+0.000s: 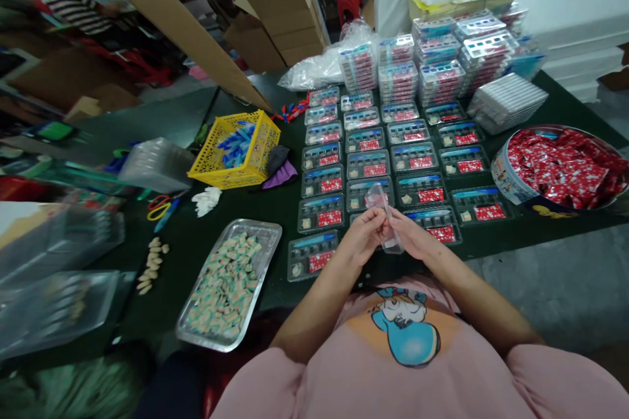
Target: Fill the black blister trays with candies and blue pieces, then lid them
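Observation:
My left hand (364, 236) and my right hand (409, 234) are together in front of my chest, both closed on a thin clear plastic tray (377, 196) that stands nearly on edge. My fingers cover its middle. Beyond and around them lie rows of filled clear trays (322, 213), each with a blue pen, a small beige piece and a red patterned packet (445, 234). To the left is a metal tray (275, 236) of small beige and green pieces (226, 285).
A round tin (506, 173) of red packets stands right. Filled trays are stacked (398, 72) at the back, beside a stack of grey trays (508, 101). A yellow basket (211, 177) holds blue pens. Scissors (158, 208) and loose beige pieces (151, 265) lie left.

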### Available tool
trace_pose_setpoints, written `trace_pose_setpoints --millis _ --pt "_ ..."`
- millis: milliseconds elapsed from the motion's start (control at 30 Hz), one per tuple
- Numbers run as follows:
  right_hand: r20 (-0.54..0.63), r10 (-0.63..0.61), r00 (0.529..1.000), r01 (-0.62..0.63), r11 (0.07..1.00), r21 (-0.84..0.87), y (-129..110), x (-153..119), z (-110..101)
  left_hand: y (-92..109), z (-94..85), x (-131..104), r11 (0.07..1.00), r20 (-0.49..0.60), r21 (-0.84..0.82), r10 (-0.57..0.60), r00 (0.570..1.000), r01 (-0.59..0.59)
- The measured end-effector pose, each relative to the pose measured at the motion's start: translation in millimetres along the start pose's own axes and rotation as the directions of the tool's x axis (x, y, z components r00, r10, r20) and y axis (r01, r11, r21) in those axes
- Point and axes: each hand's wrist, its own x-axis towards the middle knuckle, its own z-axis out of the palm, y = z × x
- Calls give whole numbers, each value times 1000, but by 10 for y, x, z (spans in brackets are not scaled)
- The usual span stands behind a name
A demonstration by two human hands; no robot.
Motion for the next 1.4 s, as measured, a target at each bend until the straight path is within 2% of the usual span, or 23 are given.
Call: trace_pose_setpoints --millis 133,233,333,467,600,767,1033,1400 --pt "-31 -53 998 48 990 -136 -7 -6 -53 -8 35 -3 991 -83 43 129 988 -126" --pt "-48 -125 991 104 944 -312 -10 -17 -130 6 18 6 983 -118 87 172 978 -162" --pt "-52 -155 987 113 873 -475 -25 -36 -177 27 -34 26 983 -134 110 163 977 -149" --pt "-40 -144 989 98 823 -560 -76 -78 -155 57 -115 57 993 -116 73 96 989 -88" --pt "-33 -99 995 63 820 -569 -94 -107 -127 77 -176 74 999 -95 -7 46 994 -47" --pt "1 -100 995 89 873 -480 -12 -87 -164 65 -249 106 998 -67 -70 -7 998 2" --pt "35 -56 998 65 909 -412 16 -64 -193 90 -309 140 996 -48 -69 -62 997 59" --pt "66 -41 997 61 940 -336 46 -48 -190 74 -345 170 993 -11 -93 -78 997 76"
